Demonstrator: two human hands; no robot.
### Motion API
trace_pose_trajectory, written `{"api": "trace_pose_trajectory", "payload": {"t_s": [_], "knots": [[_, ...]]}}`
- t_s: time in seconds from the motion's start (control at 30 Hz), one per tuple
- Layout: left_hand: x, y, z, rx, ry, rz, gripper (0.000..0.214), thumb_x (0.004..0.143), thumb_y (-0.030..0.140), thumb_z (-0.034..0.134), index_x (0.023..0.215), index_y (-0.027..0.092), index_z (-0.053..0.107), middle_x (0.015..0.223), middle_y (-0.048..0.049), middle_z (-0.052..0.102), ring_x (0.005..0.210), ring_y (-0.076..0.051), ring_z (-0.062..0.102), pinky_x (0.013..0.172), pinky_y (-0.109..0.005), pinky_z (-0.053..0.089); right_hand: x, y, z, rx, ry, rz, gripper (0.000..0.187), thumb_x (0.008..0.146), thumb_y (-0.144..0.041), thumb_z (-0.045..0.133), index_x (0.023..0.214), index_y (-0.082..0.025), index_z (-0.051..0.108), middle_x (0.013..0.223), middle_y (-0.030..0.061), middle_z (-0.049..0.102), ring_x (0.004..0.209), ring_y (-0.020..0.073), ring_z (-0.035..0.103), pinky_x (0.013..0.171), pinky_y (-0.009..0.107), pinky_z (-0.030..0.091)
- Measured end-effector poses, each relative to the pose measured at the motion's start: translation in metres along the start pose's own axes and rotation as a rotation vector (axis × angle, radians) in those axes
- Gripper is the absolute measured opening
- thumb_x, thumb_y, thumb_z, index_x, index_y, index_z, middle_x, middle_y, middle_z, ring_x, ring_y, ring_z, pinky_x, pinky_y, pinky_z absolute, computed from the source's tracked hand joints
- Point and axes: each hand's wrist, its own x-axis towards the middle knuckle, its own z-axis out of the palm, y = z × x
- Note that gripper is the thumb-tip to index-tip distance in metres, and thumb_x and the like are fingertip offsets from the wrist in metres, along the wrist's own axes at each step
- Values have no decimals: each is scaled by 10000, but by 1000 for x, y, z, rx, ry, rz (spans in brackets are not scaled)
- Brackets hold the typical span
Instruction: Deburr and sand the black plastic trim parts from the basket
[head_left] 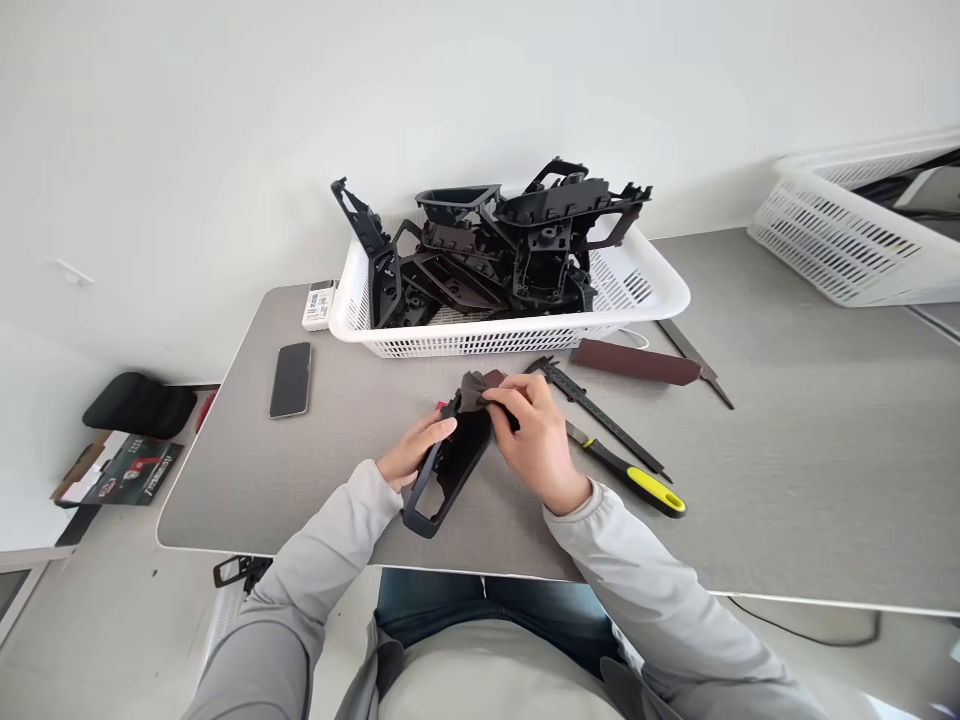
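My left hand point(414, 450) grips the side of a black plastic frame part point(448, 472) that rests tilted on the grey table point(787, 460). At the part's upper end, my right hand point(534, 435) pinches a small folded piece of brown sandpaper point(474, 388) and presses it against the plastic. Both hands sit near the middle of the table, in front of the white basket point(525, 335).
The white basket holds several black plastic parts point(510, 245). A phone point(290, 379) lies to the left, a caliper point(600, 410), a yellow-handled knife point(637, 478), a brown sandpaper block point(636, 361) and a file point(697, 360) to the right. Another white basket point(847, 240) stands far right.
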Motion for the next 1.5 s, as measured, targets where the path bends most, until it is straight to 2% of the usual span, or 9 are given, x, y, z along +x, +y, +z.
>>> {"api": "trace_pose_trajectory", "payload": {"t_s": [0.17, 0.43, 0.6, 0.67, 0.83, 0.9, 1.13, 1.33, 1.5], "knots": [[3, -2, 2, 13, 80, 85, 443, 687, 485, 797, 982, 162, 724, 797, -29, 697, 746, -169, 622, 674, -265, 433, -2, -3, 7, -75, -73, -82, 277, 956, -127, 455, 1062, -217, 694, 914, 89, 572, 832, 222, 574, 710, 376, 544], [9, 0, -1, 129, 183, 386, 355, 618, 346, 835, 922, 190, 735, 969, -44, 730, 970, -240, 631, 873, -312, 458, -13, -17, 16, -64, -468, -59, 341, 926, -48, 399, 1041, -141, 706, 941, 116, 548, 807, 216, 566, 727, 351, 551], [6, 4, -7, 110, 326, 457, 346, 589, 371, 833, 860, 202, 701, 772, -16, 694, 772, -208, 630, 731, -308, 482, -23, -24, 15, 168, -817, -220, 249, 862, -10, 527, 883, -152, 730, 872, 72, 571, 658, 145, 568, 655, 296, 547], [5, 3, -8, 67, 325, 446, 385, 605, 440, 812, 876, 198, 686, 758, -11, 687, 724, -197, 630, 698, -311, 490, -20, -24, 10, 310, -754, -211, 237, 889, -42, 538, 944, -171, 729, 888, 63, 593, 712, 145, 607, 695, 289, 562], [5, -4, -9, 35, 275, 437, 448, 636, 491, 780, 963, 201, 682, 898, -30, 712, 836, -211, 656, 803, -336, 507, -7, -19, 2, 262, -142, -87, 248, 953, -135, 506, 1110, -221, 678, 945, 72, 573, 862, 191, 628, 752, 344, 578], [6, -6, -9, 56, 241, 425, 439, 641, 471, 784, 978, 208, 685, 955, -41, 717, 917, -231, 656, 847, -343, 500, -8, -19, 5, 172, -135, -90, 264, 965, -140, 476, 1123, -210, 675, 977, 94, 572, 862, 204, 629, 743, 359, 582], [2, -2, -6, -89, 257, 348, 411, 699, 481, 730, 1006, 217, 657, 850, -17, 717, 868, -219, 674, 764, -317, 503, -18, -28, 8, 315, -654, -280, 265, 935, -84, 476, 983, -183, 717, 935, 73, 612, 733, 150, 636, 686, 294, 587], [1, -4, -3, -155, 130, 186, 457, 732, 474, 718, 1072, 173, 670, 1037, -77, 739, 1066, -269, 662, 882, -348, 507, -5, -26, 2, 197, 33, -176, 241, 944, -120, 537, 1107, -217, 686, 969, 83, 633, 867, 185, 655, 730, 332, 578], [7, -19, 4, -199, 41, 51, 456, 758, 473, 724, 1096, 168, 692, 1057, -81, 741, 1127, -274, 641, 943, -354, 493, -6, -25, 14, -34, 113, -202, 199, 942, -129, 541, 1037, -194, 703, 916, 95, 691, 783, 212, 639, 682, 377, 543]]}}
